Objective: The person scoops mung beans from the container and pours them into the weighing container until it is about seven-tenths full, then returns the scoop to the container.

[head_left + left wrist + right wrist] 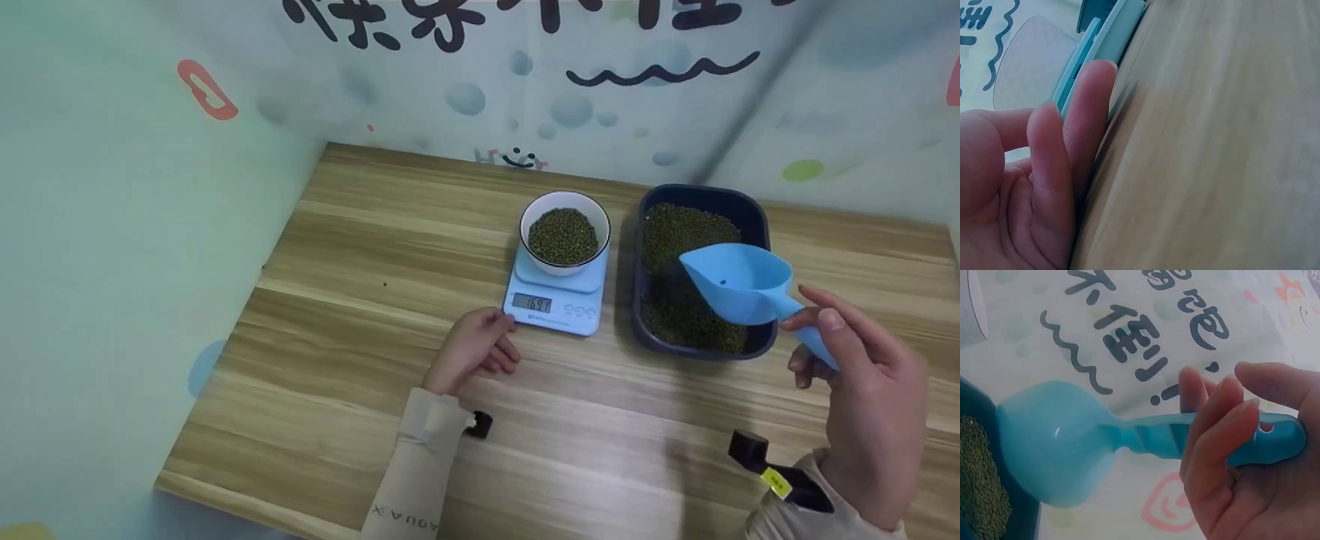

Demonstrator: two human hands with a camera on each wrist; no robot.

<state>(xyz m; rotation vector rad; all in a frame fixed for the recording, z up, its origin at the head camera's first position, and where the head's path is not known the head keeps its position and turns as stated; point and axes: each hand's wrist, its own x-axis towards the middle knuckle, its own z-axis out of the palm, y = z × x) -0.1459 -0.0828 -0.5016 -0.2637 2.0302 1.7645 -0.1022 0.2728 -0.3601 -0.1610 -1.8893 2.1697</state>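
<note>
My right hand (pixel 874 382) grips the handle of a light blue scoop (pixel 739 281), its fingers curled round it in the right wrist view. The scoop's bowl hangs over a dark blue tub (pixel 646 330) of small green beans (pixel 694 232); one dark speck shows inside the bowl. My left hand (pixel 476 349) rests on the table, fingers loosely bent, fingertips right at the near left corner of a light blue kitchen scale (pixel 555 322). On the scale stands a white bowl (pixel 529 259) with green beans (pixel 564 236) in it. The scale's display (pixel 532 304) shows digits like 169.1.
The wooden table (pixel 360 360) ends at a printed backdrop (pixel 465 97) at the back and left. A tiny dark speck (pixel 385 284) lies on the table left of the scale. The tub stands close to the scale's right side.
</note>
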